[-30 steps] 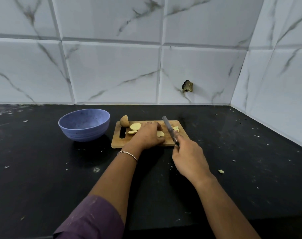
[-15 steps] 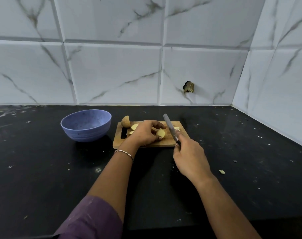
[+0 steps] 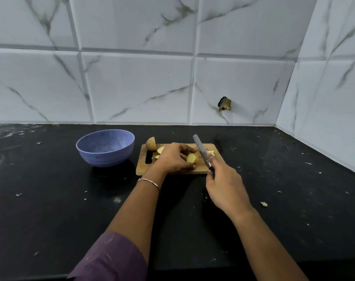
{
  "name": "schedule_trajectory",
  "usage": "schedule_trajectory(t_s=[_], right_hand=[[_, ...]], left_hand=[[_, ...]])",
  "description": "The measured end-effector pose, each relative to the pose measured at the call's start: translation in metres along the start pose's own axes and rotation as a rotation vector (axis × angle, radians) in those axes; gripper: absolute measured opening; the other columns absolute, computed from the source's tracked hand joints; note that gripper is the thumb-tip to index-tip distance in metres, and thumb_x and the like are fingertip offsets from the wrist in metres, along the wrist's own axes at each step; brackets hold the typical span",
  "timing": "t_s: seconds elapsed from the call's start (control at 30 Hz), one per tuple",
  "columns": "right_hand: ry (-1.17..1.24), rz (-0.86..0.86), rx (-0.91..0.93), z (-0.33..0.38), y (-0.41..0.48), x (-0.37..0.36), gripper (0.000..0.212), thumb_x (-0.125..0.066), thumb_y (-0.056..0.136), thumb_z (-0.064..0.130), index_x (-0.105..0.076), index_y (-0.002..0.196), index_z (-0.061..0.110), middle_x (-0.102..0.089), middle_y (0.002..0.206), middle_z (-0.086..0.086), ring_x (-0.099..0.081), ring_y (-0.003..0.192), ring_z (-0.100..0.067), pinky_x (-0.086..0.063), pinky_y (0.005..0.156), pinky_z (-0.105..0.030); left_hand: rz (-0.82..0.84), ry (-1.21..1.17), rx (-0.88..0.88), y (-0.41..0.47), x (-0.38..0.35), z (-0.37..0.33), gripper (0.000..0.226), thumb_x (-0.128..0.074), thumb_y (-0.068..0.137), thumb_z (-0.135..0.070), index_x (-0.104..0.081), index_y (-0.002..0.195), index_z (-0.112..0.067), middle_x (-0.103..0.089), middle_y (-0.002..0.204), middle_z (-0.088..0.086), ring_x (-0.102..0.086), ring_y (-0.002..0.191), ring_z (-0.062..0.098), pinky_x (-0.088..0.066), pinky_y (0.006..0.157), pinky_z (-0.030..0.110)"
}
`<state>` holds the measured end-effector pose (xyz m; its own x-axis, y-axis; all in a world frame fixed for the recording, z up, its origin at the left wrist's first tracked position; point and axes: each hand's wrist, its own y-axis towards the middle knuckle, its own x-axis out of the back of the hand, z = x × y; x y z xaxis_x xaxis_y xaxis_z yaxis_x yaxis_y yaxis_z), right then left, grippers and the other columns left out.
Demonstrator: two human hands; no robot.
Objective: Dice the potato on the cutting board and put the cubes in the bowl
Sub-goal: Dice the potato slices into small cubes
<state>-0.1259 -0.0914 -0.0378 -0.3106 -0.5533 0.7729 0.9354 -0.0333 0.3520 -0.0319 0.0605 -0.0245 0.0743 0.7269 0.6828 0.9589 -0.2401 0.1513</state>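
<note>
Several potato pieces (image 3: 160,150) lie on the cutting board (image 3: 144,169). My left grip (image 3: 172,159) pinches one slice (image 3: 191,158) near the middle. A skin-on end chunk (image 3: 150,143) sits at the board's 10 o'clock corner. My right grip (image 3: 225,187) is wrapped round the knife (image 3: 201,149), its blade angled just beside the slice at 3 o'clock. The bowl (image 3: 103,159) stands on the bench (image 3: 51,199) at the board's 9 o'clock.

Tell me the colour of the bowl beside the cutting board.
The bowl is a speckled blue-purple, seen clearly in the head view.
</note>
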Motion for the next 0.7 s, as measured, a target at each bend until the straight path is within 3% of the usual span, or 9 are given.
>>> schedule_trajectory(t_s=[0.17, 0.4, 0.7], right_hand=[[0.016, -0.007, 0.012, 0.001, -0.001, 0.001, 0.056, -0.048, 0.103, 0.021, -0.03, 0.155, 0.032, -0.057, 0.109, 0.01, -0.058, 0.079, -0.005, -0.046, 0.062, -0.016], [0.004, -0.019, 0.044, 0.002, -0.001, 0.0, 0.058, -0.048, 0.103, 0.023, -0.027, 0.156, 0.032, -0.055, 0.104, 0.008, -0.054, 0.078, -0.004, -0.039, 0.058, -0.013], [-0.068, -0.045, 0.088, 0.003, -0.003, -0.001, 0.058, -0.047, 0.103, 0.026, -0.025, 0.156, 0.034, -0.053, 0.105, 0.007, -0.051, 0.082, -0.007, -0.042, 0.068, -0.018]], left_hand=[[-0.05, -0.017, -0.017, 0.001, -0.004, 0.001, 0.046, -0.082, 0.078, -0.019, -0.065, 0.121, -0.017, -0.065, 0.109, -0.005, -0.062, 0.092, 0.007, -0.048, 0.071, 0.011], [-0.161, -0.103, -0.046, 0.004, -0.015, 0.007, 0.037, -0.083, 0.077, -0.024, -0.066, 0.109, -0.016, -0.07, 0.103, -0.003, -0.066, 0.094, 0.008, -0.055, 0.085, 0.023], [-0.14, -0.121, -0.032, 0.01, -0.017, 0.013, 0.044, -0.08, 0.08, -0.029, -0.066, 0.119, -0.014, -0.07, 0.109, -0.003, -0.065, 0.1, 0.009, -0.053, 0.09, 0.023]])
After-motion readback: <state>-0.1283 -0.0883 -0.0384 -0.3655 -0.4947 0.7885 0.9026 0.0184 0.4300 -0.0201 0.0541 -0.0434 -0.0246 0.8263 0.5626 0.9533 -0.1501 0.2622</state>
